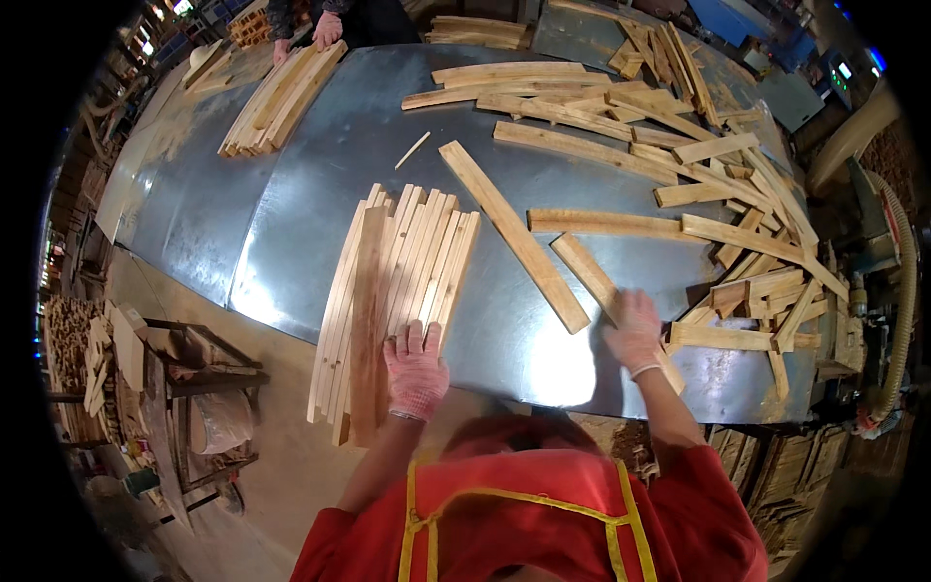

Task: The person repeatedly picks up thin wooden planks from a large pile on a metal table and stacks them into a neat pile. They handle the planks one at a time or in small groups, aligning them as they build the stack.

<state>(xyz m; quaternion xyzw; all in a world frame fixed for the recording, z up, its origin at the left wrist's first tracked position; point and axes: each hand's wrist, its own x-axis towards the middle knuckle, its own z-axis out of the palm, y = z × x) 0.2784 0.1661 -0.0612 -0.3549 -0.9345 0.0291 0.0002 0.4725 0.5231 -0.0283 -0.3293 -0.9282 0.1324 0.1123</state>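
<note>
My left hand point(417, 371), in a pinkish work glove, lies with its fingers stretched out on the near end of a stack of light wooden strips point(412, 262). Beside it, a darker wooden board point(368, 320) runs lengthwise on top of the strips, and their near ends overhang the table edge. My right hand point(636, 332), gloved and slightly blurred, is closed over a short wooden board point(584, 267) slanting under the palm; the exact finger placement is hard to see. Just left of that, a longer loose board point(514, 236) lies diagonally on the metal table point(320, 184).
A jumbled pile of boards point(747, 242) covers the table's right side. At the far left, another person's gloved hands point(328, 31) touch a bundle of strips point(281, 102). A thin sliver of wood point(412, 150) lies mid-table. A stand point(199, 388) stands on the floor at left.
</note>
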